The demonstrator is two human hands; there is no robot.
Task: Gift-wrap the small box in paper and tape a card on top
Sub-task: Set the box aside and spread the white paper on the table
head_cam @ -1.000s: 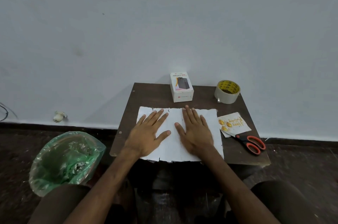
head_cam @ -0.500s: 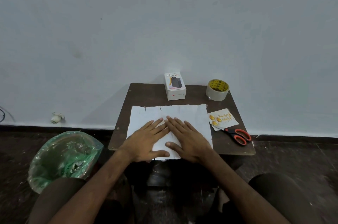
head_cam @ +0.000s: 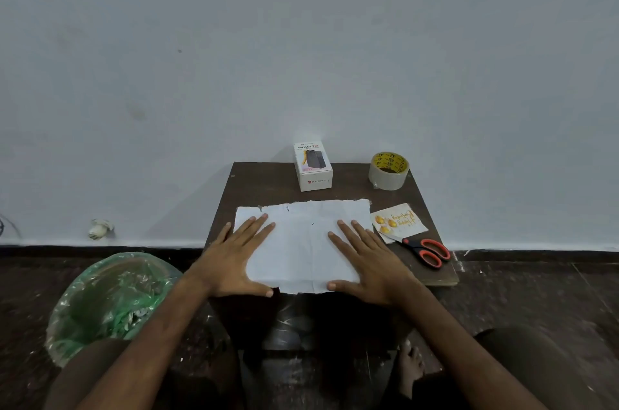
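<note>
Head view: a sheet of white paper (head_cam: 303, 245) with ragged edges lies flat on a small dark wooden table (head_cam: 261, 181) and reaches its near edge. The left hand (head_cam: 234, 258) presses flat on the left part of the sheet, fingers straight and spread, thumb near the sheet's near edge, gripping nothing. The right hand (head_cam: 368, 262) lies the same way on the right part, palm down, fingers straight, also gripping nothing. The two hands are well apart, with bare paper between them.

The small box (head_cam: 313, 166) sits beyond the paper at the far edge of the table, close to the grey wall (head_cam: 301, 41), apart from the sheet and from both hands. It is white and closed, and its printed face shows a dark device and the words HALLEY 20K. What it holds cannot be seen.

To its right a roll of clear tape (head_cam: 388, 171) lies with its hole up, showing a yellow printed core. The card (head_cam: 398, 222), pale with golden shapes and lettering, lies just beside the paper's right edge. Scissors (head_cam: 427, 250) with orange handles rest at the card's near corner, blades towards it.

On the floor to the left stands a bin (head_cam: 110, 295) lined with a green plastic bag. Inside are crumpled light scraps, too blurred to name.
</note>
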